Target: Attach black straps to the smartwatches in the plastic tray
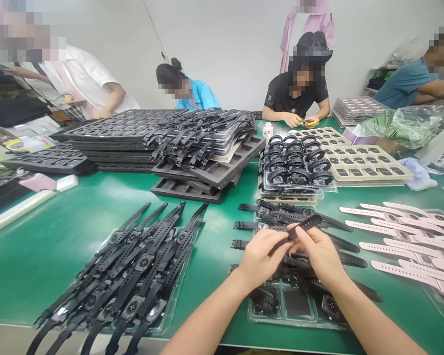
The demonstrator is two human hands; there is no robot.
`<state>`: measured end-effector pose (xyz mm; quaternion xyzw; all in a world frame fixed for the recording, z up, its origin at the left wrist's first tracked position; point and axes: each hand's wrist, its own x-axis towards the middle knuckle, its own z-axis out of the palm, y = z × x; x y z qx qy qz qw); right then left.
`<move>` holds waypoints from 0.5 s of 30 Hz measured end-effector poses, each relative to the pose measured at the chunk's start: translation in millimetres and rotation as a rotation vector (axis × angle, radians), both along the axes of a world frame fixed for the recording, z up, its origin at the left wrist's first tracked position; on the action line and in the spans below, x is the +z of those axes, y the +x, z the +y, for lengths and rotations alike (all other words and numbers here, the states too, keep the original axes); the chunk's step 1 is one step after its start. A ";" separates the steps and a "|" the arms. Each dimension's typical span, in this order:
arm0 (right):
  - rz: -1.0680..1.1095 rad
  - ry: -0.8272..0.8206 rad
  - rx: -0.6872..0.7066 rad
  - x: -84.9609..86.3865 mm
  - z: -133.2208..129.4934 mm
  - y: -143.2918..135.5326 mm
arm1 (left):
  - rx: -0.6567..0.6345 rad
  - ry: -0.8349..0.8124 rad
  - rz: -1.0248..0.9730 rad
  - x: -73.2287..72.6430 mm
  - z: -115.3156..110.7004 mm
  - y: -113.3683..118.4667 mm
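Both my hands hold a black watch strap [310, 225] above a clear plastic tray [257, 315] of black smartwatches. My left hand [262, 256] is closed round one end of it, its thumb and fingers pinching. With thumb and fingers my right hand [318, 251] grips it near its free, holed end, which points up and right. Whether a watch case hangs on it is hidden by my hands. Under them, several black watches [331, 305] lie in the tray with straps spread out. One near compartment [298, 301] shows no watch.
To the left lies another tray of black watches [144, 264]; pink-strapped watches [410, 246] are at right. Behind stand stacked black foam trays [114, 148], a stack with looped black watches [296, 162] and beige trays [370, 165]. A co-worker's hands [301, 121] work across the green table [107, 192].
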<state>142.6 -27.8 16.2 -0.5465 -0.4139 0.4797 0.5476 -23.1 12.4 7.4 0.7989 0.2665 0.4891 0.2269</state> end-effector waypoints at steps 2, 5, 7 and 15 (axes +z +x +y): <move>-0.116 0.065 -0.048 -0.9 -1.2 1.1 | -0.005 0.009 0.001 -0.7 0.2 0.1; -0.349 0.219 -0.100 -1.5 -4.0 2.9 | -0.025 -0.073 0.021 0.6 0.1 0.5; -0.390 0.250 -0.067 -1.1 -5.2 3.8 | -0.046 -0.149 0.043 1.8 0.1 1.1; 0.002 0.054 0.127 8.3 0.7 4.1 | -0.387 -1.123 -0.338 3.4 6.2 2.0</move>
